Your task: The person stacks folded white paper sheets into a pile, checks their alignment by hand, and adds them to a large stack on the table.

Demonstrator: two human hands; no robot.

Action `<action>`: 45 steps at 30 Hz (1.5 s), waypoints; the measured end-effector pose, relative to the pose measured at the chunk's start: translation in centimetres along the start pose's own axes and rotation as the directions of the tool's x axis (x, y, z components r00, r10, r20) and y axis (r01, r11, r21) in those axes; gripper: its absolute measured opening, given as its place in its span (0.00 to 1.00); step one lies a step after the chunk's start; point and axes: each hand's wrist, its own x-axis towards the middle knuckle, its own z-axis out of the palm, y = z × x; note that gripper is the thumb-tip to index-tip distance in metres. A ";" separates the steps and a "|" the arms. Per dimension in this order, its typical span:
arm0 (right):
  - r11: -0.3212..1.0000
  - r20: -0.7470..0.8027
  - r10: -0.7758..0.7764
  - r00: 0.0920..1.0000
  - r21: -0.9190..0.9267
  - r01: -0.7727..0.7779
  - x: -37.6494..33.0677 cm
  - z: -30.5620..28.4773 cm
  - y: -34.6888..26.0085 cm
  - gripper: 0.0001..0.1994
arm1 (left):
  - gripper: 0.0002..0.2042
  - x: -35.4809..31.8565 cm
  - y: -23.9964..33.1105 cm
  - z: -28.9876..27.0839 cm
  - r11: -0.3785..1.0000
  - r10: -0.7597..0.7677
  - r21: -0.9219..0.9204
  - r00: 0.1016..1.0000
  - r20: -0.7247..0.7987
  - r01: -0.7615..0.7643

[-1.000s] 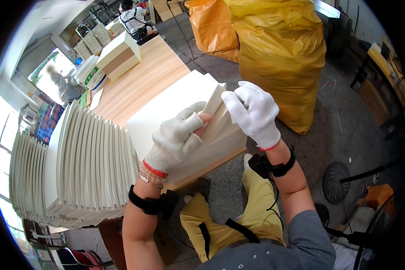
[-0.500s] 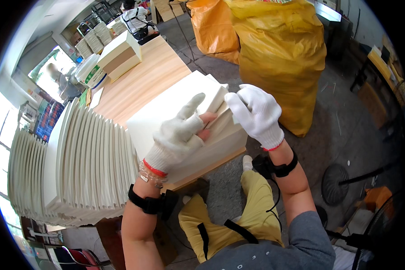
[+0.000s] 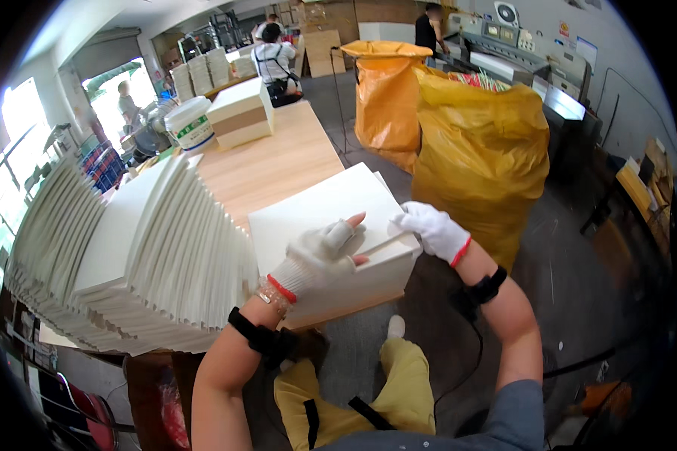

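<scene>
Two hands at work here, both in white knitted gloves with red cuffs, and one squared stack of white sheets [image 3: 316, 214] sits between them at the near end of the counter [image 3: 293, 154], smooth on top, crisp at the corners. The left hand [image 3: 323, 252] lies palm down over the near right part of that stack, fingers parted, two bare fingertips poking out of the knit. Over on the right edge, the right hand [image 3: 431, 231] has its fingers curled against the corner; whether they pinch a sheet, I can't tell. The hands are apart, a narrow white flap [image 3: 390, 246] running between them. Left of the stack, at least two tall fanned piles [image 3: 192, 244] of white sheets show close, ridged, wavy edges. Farther along the pale wood-grain counter: one round white plastic bucket [image 3: 189, 124] and, just beside it, one rectangular block [image 3: 241, 113], white-topped with a tan band. Beyond, two big creased plastic sacks stand on the floor, one orange [image 3: 387, 101], one darker yellow [image 3: 480, 154]. Four other people are in the background, one in a white top with black straps [image 3: 272, 60].
</scene>
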 end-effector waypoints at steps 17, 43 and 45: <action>0.968 0.271 -0.234 0.934 0.157 0.197 -1.7 -1.8 1.2 0.35 | 0.26 -8.9 -2.5 -2.1 -0.037 -0.698 -0.993 0.708 0.106 0.112; 0.989 0.101 -0.149 0.984 -0.011 0.151 -1.8 -2.1 1.3 0.29 | 0.18 -16.1 2.0 -24.6 0.509 -0.814 -0.830 0.188 -0.550 -0.228; 0.993 0.086 -0.117 0.989 0.000 0.117 -1.7 -2.0 1.3 0.28 | 0.18 -16.2 -1.0 -25.1 0.480 -0.841 -0.832 0.124 -0.527 -0.279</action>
